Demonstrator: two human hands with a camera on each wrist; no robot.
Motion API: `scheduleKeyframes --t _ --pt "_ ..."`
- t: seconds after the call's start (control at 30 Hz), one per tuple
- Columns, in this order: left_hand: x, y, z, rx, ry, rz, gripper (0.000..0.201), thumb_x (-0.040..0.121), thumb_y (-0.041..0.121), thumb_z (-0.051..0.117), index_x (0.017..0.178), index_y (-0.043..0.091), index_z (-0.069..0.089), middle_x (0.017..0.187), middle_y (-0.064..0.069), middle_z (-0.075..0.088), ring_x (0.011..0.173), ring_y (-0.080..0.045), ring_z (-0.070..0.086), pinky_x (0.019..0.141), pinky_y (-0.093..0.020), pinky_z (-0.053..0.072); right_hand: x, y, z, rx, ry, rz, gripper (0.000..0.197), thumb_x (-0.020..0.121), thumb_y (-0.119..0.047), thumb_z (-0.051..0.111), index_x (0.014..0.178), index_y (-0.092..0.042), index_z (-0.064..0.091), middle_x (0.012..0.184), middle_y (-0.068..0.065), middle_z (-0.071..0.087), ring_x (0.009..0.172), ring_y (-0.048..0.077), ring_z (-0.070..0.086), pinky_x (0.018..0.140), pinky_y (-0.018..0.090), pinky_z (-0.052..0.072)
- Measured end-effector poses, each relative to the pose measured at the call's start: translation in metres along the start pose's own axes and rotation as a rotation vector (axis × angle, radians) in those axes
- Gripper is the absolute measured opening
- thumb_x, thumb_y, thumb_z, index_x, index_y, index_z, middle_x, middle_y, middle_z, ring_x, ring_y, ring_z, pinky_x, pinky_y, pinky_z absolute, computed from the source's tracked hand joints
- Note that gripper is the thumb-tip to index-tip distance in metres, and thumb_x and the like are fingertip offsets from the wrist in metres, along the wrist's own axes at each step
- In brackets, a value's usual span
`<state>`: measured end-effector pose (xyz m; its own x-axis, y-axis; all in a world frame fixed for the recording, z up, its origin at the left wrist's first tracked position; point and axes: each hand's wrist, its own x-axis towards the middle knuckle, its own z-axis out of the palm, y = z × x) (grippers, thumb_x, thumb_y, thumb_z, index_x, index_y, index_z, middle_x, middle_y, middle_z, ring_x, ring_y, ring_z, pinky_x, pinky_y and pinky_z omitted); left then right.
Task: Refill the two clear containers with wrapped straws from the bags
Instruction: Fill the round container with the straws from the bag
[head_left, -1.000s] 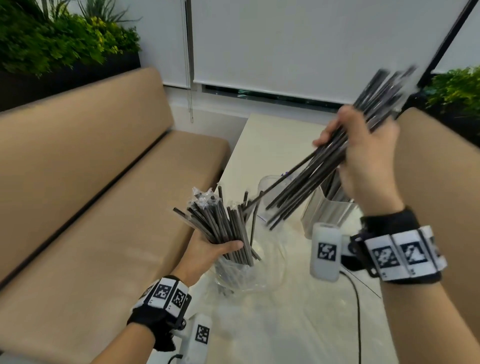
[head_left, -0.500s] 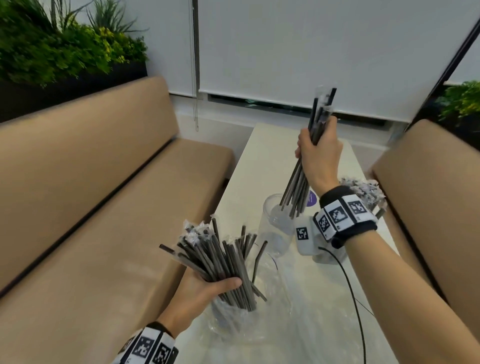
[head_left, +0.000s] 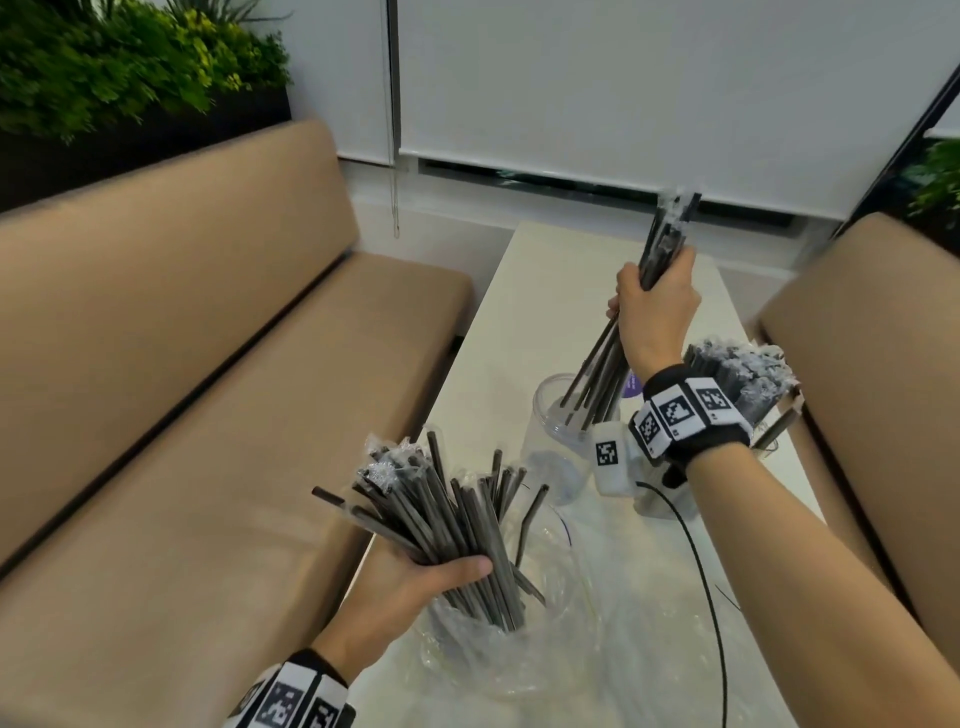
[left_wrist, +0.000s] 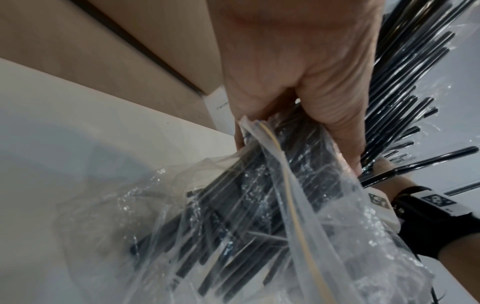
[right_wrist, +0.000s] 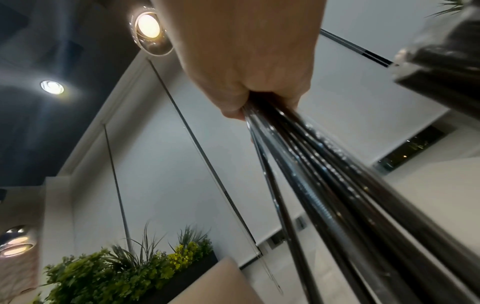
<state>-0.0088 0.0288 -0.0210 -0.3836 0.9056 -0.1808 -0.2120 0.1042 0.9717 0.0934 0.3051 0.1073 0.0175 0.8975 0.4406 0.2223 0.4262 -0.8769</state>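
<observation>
My left hand (head_left: 415, 582) grips a thick bundle of dark wrapped straws (head_left: 447, 514) that stands in a crumpled clear plastic bag (head_left: 519, 644) on the white table (head_left: 509, 332). In the left wrist view the left hand (left_wrist: 298, 67) closes round the bag (left_wrist: 259, 216) and the straws inside. My right hand (head_left: 654, 306) holds a smaller bunch of straws (head_left: 602, 374) nearly upright, its lower ends inside the mouth of a clear container (head_left: 558, 441). A second clear container (head_left: 743, 395), packed with straws, stands behind my right wrist. The right wrist view shows the right hand (right_wrist: 246, 61) wrapped round the bunch (right_wrist: 337, 185).
A tan bench seat (head_left: 182, 441) runs along the table's left side and another tan seat (head_left: 883, 389) along its right. A black cable (head_left: 701, 571) trails across the table from my right wrist. Green plants (head_left: 104, 67) sit behind the left bench.
My right hand swung its bunch from a raised slant at the right to nearly upright, and lowered its ends into the near clear container. My left hand kept its grip on the bundle in the bag.
</observation>
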Motion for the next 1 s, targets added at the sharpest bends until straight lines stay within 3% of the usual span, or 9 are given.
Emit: scheduleKeyframes --t 0.13,0.27,0.37,0.5,0.6,0.67,0.73,0.83,1.0 --pt "0.000 -0.001 0.000 0.004 -0.001 -0.012 0.041 0.069 -0.010 0.080 0.107 0.004 0.071 0.093 0.005 0.080 0.086 -0.003 0.075 0.069 -0.011 0.056 -0.011 0.021 -0.003 -0.001 -0.014 0.090 0.016 0.090 -0.012 0.057 0.099 -0.010 0.044 0.091 0.012 0.067 0.054 0.004 0.065 0.050 0.014 0.050" --pt "0.001 -0.001 0.000 -0.009 -0.005 -0.017 0.041 0.070 -0.009 0.080 0.107 0.007 0.071 0.096 0.004 0.080 0.089 -0.006 0.075 0.070 -0.012 0.056 -0.022 0.050 -0.004 0.030 -0.094 0.400 0.033 0.064 -0.033 0.066 0.089 -0.016 0.055 0.088 0.014 0.073 0.078 0.032 0.072 0.072 0.050 0.060" --pt "0.001 -0.001 -0.001 -0.014 -0.009 -0.009 0.041 0.070 -0.010 0.079 0.106 0.010 0.071 0.096 0.003 0.080 0.090 -0.007 0.075 0.070 -0.012 0.056 -0.022 0.086 -0.009 0.014 -0.226 0.491 0.068 0.048 -0.053 0.071 0.100 -0.010 0.064 0.097 0.015 0.072 0.093 0.036 0.070 0.083 0.051 0.059" --pt "-0.001 0.000 -0.002 -0.005 -0.021 0.014 0.041 0.070 -0.008 0.080 0.107 0.008 0.071 0.097 0.002 0.080 0.091 -0.009 0.075 0.070 -0.013 0.056 -0.044 0.034 -0.037 -0.099 -0.178 0.452 0.073 0.082 -0.035 0.075 0.138 -0.005 0.039 0.124 0.005 0.052 0.115 0.022 0.054 0.088 0.032 0.044" --pt "-0.001 0.001 -0.003 0.017 -0.028 0.025 0.042 0.070 -0.005 0.081 0.109 0.008 0.071 0.100 0.000 0.079 0.096 -0.012 0.074 0.075 -0.016 0.057 -0.072 -0.007 -0.068 -0.032 -0.140 0.176 0.050 0.090 -0.026 0.067 0.134 -0.014 0.046 0.123 -0.001 0.057 0.109 0.013 0.059 0.089 0.022 0.050" --pt "0.001 0.001 -0.002 0.033 -0.027 0.033 0.044 0.070 -0.004 0.082 0.111 0.007 0.070 0.102 -0.002 0.079 0.099 -0.013 0.074 0.080 -0.018 0.058 -0.105 -0.021 -0.078 0.154 -0.322 0.127 0.050 0.086 -0.037 0.071 0.129 -0.019 0.053 0.121 -0.002 0.064 0.110 0.009 0.064 0.094 0.024 0.054" --pt "0.002 0.000 -0.001 0.039 -0.023 0.038 0.046 0.070 -0.004 0.083 0.113 0.007 0.070 0.105 -0.002 0.079 0.102 -0.014 0.073 0.085 -0.021 0.058 -0.142 -0.016 -0.081 0.344 -0.588 0.226 0.081 0.067 -0.059 0.077 0.135 -0.028 0.048 0.129 -0.007 0.063 0.119 0.004 0.061 0.100 0.019 0.050" --pt "0.000 0.002 0.003 0.075 -0.043 0.074 0.043 0.071 -0.001 0.083 0.112 0.008 0.071 0.104 0.000 0.079 0.101 -0.012 0.073 0.083 -0.020 0.057 -0.188 -0.001 -0.070 0.299 -0.867 0.284 0.111 0.052 -0.063 0.083 0.147 -0.040 0.031 0.127 -0.039 0.053 0.123 -0.018 0.048 0.103 0.006 0.038" --pt "-0.005 0.006 0.010 0.142 -0.060 0.129 0.049 0.071 -0.008 0.082 0.114 0.012 0.068 0.104 0.005 0.078 0.096 -0.004 0.073 0.077 -0.016 0.056 -0.207 0.010 -0.042 0.074 -0.783 0.114 0.052 0.076 -0.024 0.083 0.122 -0.028 0.060 0.107 -0.019 0.069 0.102 -0.009 0.062 0.087 0.010 0.046"
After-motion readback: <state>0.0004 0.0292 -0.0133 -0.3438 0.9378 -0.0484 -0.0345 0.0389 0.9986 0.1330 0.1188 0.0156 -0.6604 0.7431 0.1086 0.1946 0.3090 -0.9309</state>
